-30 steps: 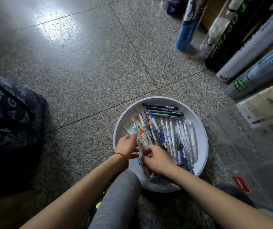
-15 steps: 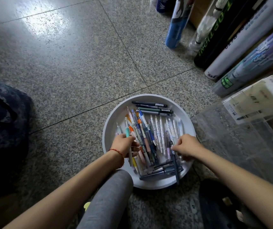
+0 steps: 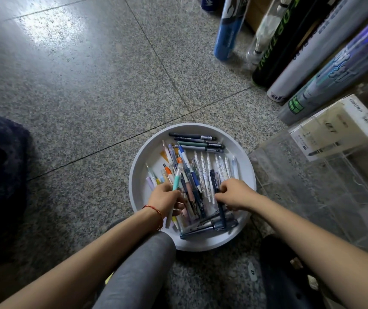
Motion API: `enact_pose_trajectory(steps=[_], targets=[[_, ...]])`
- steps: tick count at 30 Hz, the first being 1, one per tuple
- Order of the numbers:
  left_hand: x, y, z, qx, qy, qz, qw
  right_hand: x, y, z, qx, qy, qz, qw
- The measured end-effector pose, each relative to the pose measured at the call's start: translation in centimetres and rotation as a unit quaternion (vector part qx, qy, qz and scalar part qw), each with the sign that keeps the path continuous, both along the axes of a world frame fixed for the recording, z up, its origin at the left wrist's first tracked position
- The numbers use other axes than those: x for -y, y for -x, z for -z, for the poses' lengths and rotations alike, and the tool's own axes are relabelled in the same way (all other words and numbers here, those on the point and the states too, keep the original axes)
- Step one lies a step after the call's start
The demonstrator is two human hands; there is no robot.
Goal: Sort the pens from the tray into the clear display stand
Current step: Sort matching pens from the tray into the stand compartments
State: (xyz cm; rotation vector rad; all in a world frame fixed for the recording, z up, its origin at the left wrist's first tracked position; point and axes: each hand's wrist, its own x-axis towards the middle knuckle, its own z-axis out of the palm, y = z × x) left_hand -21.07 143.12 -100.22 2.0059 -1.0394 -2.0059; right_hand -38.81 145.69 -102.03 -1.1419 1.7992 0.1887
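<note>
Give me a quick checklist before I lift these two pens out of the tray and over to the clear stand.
1. Grip of left hand on mint-and-white pen: ok.
2. Grip of right hand on dark navy pen: ok.
3. Navy pen free of neighbouring pens: not ok, it lies among them.
4. Footing of round white tray on speckled stone floor: ok.
5. Place of clear acrylic display stand, beside tray on the right: ok.
6. Free slot in stand: cannot tell.
</note>
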Motion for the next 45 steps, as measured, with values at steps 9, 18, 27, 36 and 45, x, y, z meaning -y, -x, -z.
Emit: enact_pose_trajectory(steps=[9, 18, 27, 36, 45], targets=[[-1.1, -0.1, 0.3, 0.183, 0.304, 0.183, 0.917, 0.3, 0.8, -0.9, 0.078, 0.008, 0.089, 0.993], [-1.8, 2.7, 0.3, -0.014, 0.085, -0.011, 0.996, -0.7, -0.6, -2.4, 0.186, 0.039, -0.005, 0.982], [-2.7, 1.9, 0.5, -0.007, 0.072, 0.058, 0.996, -5.9, 0.1, 1.3, -0.151, 0.157, -0.464, 0.859], [-1.6, 2.4, -3.1, -0.026, 0.244, 0.239, 0.939, -2.5, 0.4, -3.9, -0.025, -0.001, -0.407, 0.913], [-1.4, 5.9, -13.6, -0.257, 0.129, 0.455, 0.843, -1.1, 5.3, -20.6, 0.142, -0.036, -0.203, 0.968]])
